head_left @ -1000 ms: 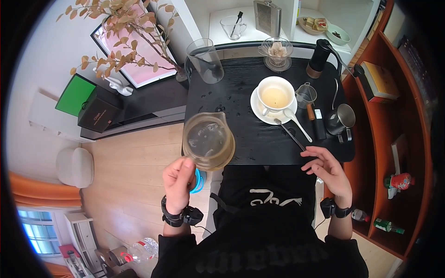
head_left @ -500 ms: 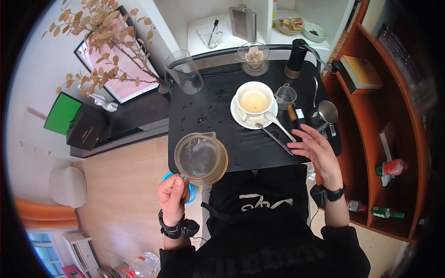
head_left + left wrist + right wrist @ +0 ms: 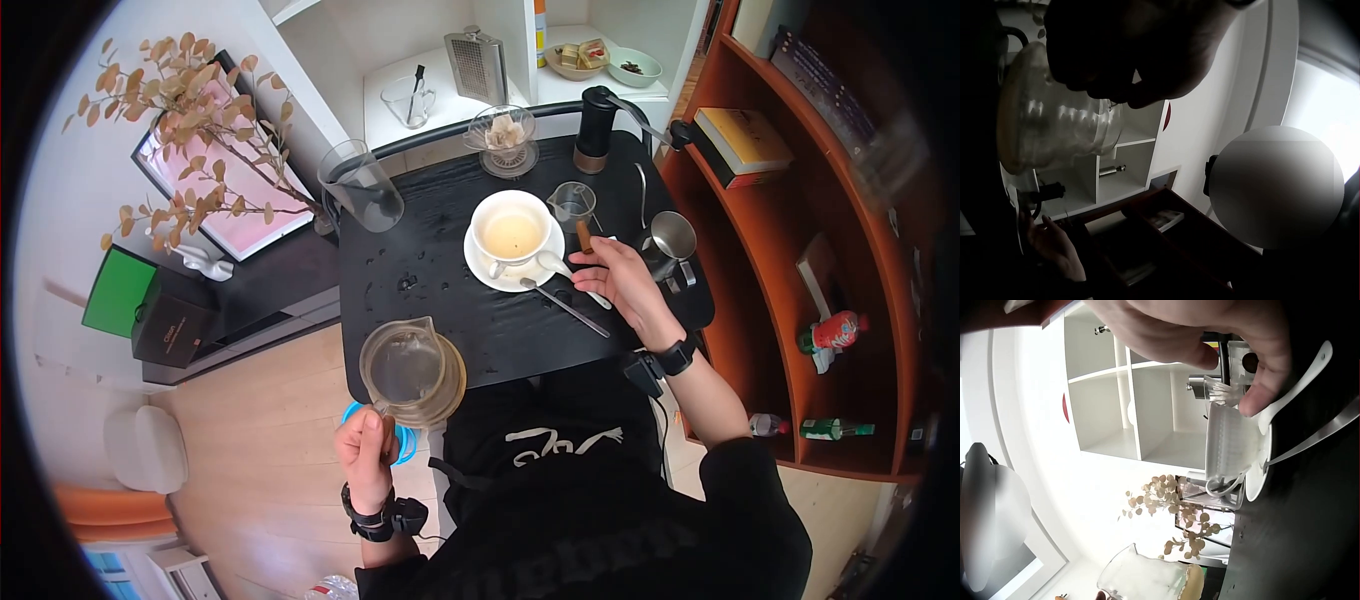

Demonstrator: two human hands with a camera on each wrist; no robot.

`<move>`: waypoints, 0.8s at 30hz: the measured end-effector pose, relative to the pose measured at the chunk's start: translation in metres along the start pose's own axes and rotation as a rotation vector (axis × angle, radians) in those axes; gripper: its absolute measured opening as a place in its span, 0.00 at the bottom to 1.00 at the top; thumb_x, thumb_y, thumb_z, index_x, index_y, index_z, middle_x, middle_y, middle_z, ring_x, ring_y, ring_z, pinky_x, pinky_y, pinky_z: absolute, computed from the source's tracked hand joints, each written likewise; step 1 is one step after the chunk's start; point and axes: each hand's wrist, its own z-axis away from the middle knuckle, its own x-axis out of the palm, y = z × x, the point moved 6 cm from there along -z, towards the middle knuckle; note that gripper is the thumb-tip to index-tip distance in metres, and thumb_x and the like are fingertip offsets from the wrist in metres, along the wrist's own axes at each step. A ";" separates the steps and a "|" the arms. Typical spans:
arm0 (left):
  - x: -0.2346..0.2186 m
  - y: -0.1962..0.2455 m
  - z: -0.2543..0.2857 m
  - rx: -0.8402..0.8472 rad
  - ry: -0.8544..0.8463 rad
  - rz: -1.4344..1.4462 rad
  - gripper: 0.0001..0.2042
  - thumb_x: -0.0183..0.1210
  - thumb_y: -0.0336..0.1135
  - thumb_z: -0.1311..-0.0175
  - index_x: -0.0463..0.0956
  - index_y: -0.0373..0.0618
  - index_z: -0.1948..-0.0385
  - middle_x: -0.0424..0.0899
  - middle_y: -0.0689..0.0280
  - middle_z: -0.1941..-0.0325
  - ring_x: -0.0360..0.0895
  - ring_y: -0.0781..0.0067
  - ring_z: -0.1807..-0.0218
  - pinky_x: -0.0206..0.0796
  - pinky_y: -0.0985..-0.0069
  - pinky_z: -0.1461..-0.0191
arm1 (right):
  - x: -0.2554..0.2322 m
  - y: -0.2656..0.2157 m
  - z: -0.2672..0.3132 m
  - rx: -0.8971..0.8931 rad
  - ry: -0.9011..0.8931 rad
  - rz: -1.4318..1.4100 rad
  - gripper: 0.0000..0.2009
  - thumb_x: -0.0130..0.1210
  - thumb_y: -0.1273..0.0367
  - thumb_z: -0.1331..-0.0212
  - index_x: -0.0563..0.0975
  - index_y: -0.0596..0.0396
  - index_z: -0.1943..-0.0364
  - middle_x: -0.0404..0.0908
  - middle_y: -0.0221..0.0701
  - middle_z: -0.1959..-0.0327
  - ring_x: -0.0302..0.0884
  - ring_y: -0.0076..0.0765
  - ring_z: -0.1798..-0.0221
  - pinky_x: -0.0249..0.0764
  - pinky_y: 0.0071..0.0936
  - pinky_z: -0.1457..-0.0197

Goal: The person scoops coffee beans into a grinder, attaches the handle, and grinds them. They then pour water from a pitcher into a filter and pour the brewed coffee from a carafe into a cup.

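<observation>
My left hand (image 3: pixel 366 447) grips the handle of a round glass pot (image 3: pixel 405 372), holding it over the table's front left corner; its rim shows toward the head camera. In the left wrist view the glass pot (image 3: pixel 1060 119) appears sideways below dark knuckles. My right hand (image 3: pixel 625 290) is over the table's right part, thumb and fingers apart, fingertips close to a brown wooden handle (image 3: pixel 584 236) and overlapping a white spoon (image 3: pixel 572 276). Beside it a white cup (image 3: pixel 512 228) with pale yellow liquid stands on a saucer (image 3: pixel 478 262). A metal spoon (image 3: pixel 570 310) leans on the saucer's edge.
On the black table (image 3: pixel 430 310), with water drops, stand a tall glass cylinder (image 3: pixel 362 188), a glass dripper (image 3: pixel 502 140) with a filter, a hand grinder (image 3: pixel 594 130), a small glass (image 3: pixel 573 202) and a metal jug (image 3: pixel 670 240). A brown bookshelf (image 3: pixel 740 270) borders the right side.
My right hand has moved forward and left from the table's front edge, in toward the wooden handle and white spoon. My left hand still holds the glass pot. The head view has shifted.
</observation>
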 end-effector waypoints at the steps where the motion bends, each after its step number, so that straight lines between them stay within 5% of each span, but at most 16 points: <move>1: 0.000 -0.001 0.001 -0.002 0.003 -0.007 0.20 0.49 0.42 0.24 0.59 0.48 0.80 0.54 0.76 0.84 0.48 0.85 0.83 0.39 0.82 0.84 | 0.002 -0.001 -0.002 -0.004 -0.006 0.004 0.23 0.48 0.61 0.26 0.63 0.67 0.39 0.80 0.42 0.54 0.83 0.32 0.63 0.82 0.26 0.57; 6: -0.002 -0.002 0.000 -0.032 -0.028 -0.023 0.20 0.50 0.44 0.24 0.60 0.48 0.79 0.55 0.76 0.84 0.48 0.86 0.84 0.39 0.82 0.84 | 0.004 0.000 -0.014 -0.025 0.006 0.078 0.19 0.50 0.57 0.27 0.74 0.64 0.53 0.82 0.33 0.67 0.78 0.22 0.72 0.76 0.19 0.67; 10: -0.002 -0.005 0.002 -0.027 -0.042 -0.046 0.20 0.50 0.44 0.24 0.60 0.48 0.79 0.55 0.76 0.84 0.48 0.86 0.84 0.39 0.82 0.84 | 0.005 0.002 -0.021 -0.061 0.013 0.124 0.14 0.52 0.61 0.27 0.74 0.62 0.57 0.83 0.34 0.66 0.79 0.22 0.72 0.78 0.18 0.67; 17: -0.003 0.002 -0.001 -0.031 -0.035 0.065 0.20 0.49 0.43 0.24 0.58 0.49 0.80 0.53 0.76 0.85 0.47 0.86 0.84 0.38 0.82 0.85 | 0.014 -0.020 0.010 -0.256 0.012 0.186 0.12 0.49 0.64 0.26 0.73 0.60 0.53 0.85 0.36 0.61 0.81 0.21 0.69 0.79 0.18 0.64; 22: -0.013 -0.001 -0.004 -0.130 0.063 0.420 0.21 0.49 0.41 0.23 0.56 0.50 0.82 0.51 0.77 0.87 0.46 0.86 0.84 0.36 0.81 0.85 | 0.016 -0.021 0.056 -0.328 -0.147 0.115 0.11 0.42 0.70 0.24 0.63 0.59 0.45 0.81 0.46 0.49 0.85 0.34 0.61 0.80 0.25 0.59; 24: -0.009 0.003 -0.005 -0.021 0.087 0.164 0.22 0.49 0.41 0.24 0.56 0.50 0.83 0.51 0.77 0.87 0.46 0.86 0.85 0.36 0.81 0.85 | 0.015 -0.019 0.075 -0.278 -0.187 0.118 0.11 0.43 0.69 0.24 0.64 0.59 0.45 0.81 0.46 0.49 0.85 0.33 0.61 0.80 0.24 0.59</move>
